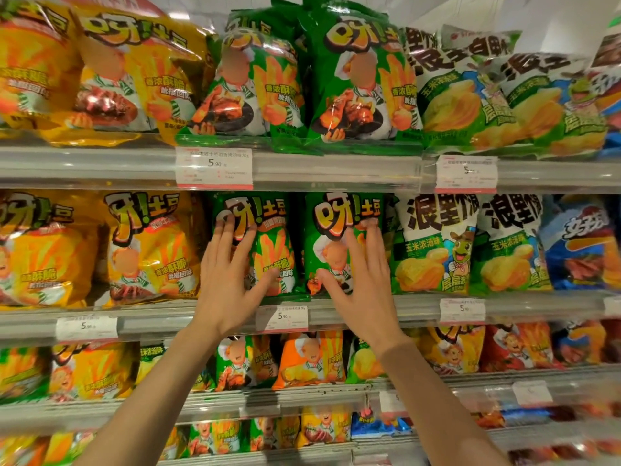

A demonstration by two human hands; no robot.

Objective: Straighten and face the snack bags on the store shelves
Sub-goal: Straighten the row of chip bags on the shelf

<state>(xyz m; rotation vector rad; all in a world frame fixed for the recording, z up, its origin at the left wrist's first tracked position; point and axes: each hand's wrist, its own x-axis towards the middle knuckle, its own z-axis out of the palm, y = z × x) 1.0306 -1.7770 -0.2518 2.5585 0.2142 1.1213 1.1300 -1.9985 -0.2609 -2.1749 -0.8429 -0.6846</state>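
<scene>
A: Where are the bags being faced?

B: Centre of the frame, second shelf from the top. Two green potato-stick bags stand upright side by side, fronts out: the left green bag and the right green bag.

A: And the hands?

B: The left hand lies flat on the left green bag, the right hand flat on the right one. On both, the fingers are straight and spread — pressing the fronts, not gripping anything.

A: What's beside them?

B: Yellow bags of the same brand to the left, green-and-white corn-flavour chip bags to the right, a blue bag at the right edge. A price tag reading 5.90 sits on the shelf rail just below the hands — a larger one on the rail above. More green bags fill the top shelf, smaller packs the lower shelves.
</scene>
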